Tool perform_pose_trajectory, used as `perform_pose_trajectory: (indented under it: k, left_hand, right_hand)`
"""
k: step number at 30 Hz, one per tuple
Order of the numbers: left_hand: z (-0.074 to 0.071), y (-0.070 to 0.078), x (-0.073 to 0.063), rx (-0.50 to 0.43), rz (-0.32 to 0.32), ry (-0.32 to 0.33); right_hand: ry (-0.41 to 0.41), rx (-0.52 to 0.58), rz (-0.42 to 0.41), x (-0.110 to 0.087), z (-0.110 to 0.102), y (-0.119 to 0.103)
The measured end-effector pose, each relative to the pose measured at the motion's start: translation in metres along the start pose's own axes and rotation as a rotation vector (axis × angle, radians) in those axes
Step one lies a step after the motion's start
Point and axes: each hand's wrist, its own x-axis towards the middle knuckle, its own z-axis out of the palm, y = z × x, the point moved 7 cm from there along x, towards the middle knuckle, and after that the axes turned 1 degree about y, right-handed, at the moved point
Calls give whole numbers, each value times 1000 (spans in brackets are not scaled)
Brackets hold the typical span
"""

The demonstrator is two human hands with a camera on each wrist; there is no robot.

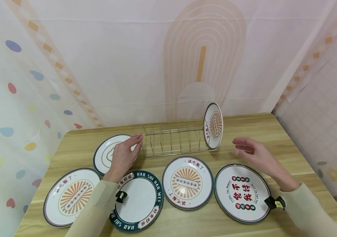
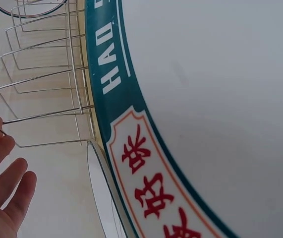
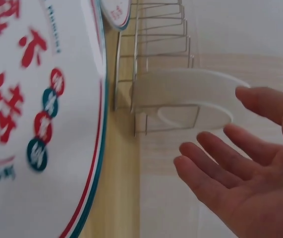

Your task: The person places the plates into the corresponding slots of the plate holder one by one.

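Note:
A metal wire dish rack (image 1: 180,153) stands toward the back of the table. My left hand (image 1: 124,158) is at its left end; in the left wrist view, thumb and finger pinch the end wire (image 2: 47,115) while the other fingers are loosely bent. One white plate with an orange ray pattern (image 1: 214,126) stands on edge in the rack's right end. Right of that plate, my right hand (image 1: 254,154) hovers with relaxed fingers, holding nothing. The right wrist view shows the plate's plain back (image 3: 191,82) apart from the fingertips.
Several plates lie flat: a white one (image 1: 101,158) partly behind my left hand, a ray-patterned one (image 1: 76,197) at left, a green-rimmed one (image 1: 137,200), a second ray-patterned one (image 1: 187,182), and one with red characters (image 1: 242,194) at right. A patterned curtain (image 1: 126,65) hangs behind the wooden table.

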Motion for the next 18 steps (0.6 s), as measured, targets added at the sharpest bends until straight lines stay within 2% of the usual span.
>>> perform_pose_trajectory:
  k: [8, 18]
  left_hand:
    - [0, -1, 0, -3, 9, 5]
    - [0, -1, -1, 0, 5, 6]
  right_hand:
    - [-170, -59, -35, -16, -3, 20]
    - [-365, 17, -19, -26, -9, 40]
